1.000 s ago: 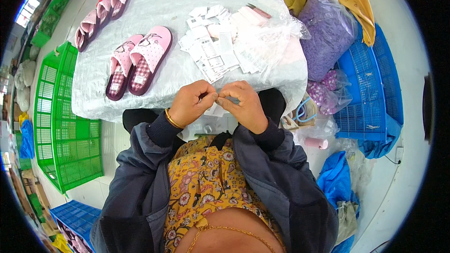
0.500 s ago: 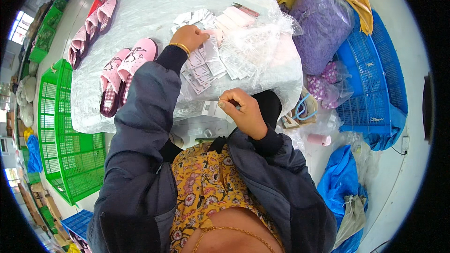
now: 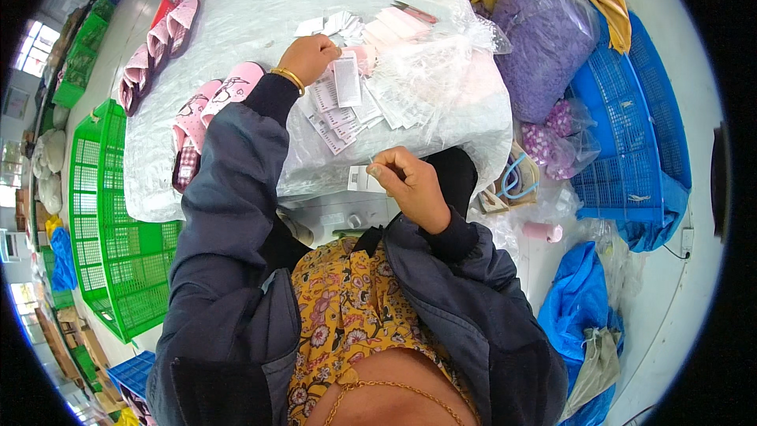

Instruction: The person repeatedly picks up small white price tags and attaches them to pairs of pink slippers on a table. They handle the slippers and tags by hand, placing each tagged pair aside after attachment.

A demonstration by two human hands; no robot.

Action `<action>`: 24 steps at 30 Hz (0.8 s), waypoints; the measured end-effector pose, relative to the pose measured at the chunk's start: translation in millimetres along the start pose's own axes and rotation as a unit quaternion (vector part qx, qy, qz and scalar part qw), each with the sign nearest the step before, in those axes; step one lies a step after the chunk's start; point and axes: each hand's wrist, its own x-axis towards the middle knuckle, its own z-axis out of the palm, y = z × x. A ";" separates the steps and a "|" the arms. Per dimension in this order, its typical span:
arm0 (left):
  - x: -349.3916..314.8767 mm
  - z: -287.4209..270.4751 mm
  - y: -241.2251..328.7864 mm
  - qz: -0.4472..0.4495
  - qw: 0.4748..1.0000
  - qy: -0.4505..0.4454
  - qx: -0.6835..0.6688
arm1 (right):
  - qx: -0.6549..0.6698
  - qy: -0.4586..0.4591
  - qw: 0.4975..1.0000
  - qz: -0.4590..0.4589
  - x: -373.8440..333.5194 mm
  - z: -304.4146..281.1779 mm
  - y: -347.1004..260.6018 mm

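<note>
Bulging bag (image 3: 546, 20) holds purple material (image 3: 538, 67); right hand (image 3: 410, 183) pinches tag (image 3: 360, 179), left hand's (image 3: 307, 59) grip unclear.

A pale, plastic-covered counter (image 3: 244, 24) stands on a light tiled floor (image 3: 132, 28). At right, a white wall (image 3: 694, 110) carries a socket (image 3: 687, 241) with a black cable. Upper left, 2 windows (image 3: 35, 47) glow brightly. A green crate (image 3: 134, 256) stands left of the counter, blue crates (image 3: 619, 181) right.

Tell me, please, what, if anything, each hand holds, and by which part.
The right hand appears to pinch a white rectangular paper tag near its right end; whether the left hand holds anything is unclear.
</note>
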 end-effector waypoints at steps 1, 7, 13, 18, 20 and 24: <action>-6.4 -0.8 2.9 0.000 0.999 0.029 -0.019 | 0.006 -0.002 1.000 0.001 -0.2 0.8 -0.5; -40.8 -15.7 9.0 0.028 0.992 0.106 -0.057 | 0.060 -0.015 0.998 0.010 1.4 6.4 -6.0; -68.0 -24.6 21.1 0.031 0.978 0.142 0.146 | 0.049 -0.019 0.999 0.000 5.1 11.7 -15.6; -89.7 -40.9 20.5 0.043 0.983 0.166 0.060 | 0.046 -0.010 0.998 -0.042 13.8 9.6 -30.2; -90.5 -33.6 7.0 0.031 0.985 0.151 0.078 | 0.059 -0.005 0.997 -0.052 19.8 13.7 -27.4; -94.2 -34.1 -2.6 0.014 0.993 0.115 0.005 | 0.066 -0.003 0.997 -0.045 23.4 20.6 -37.8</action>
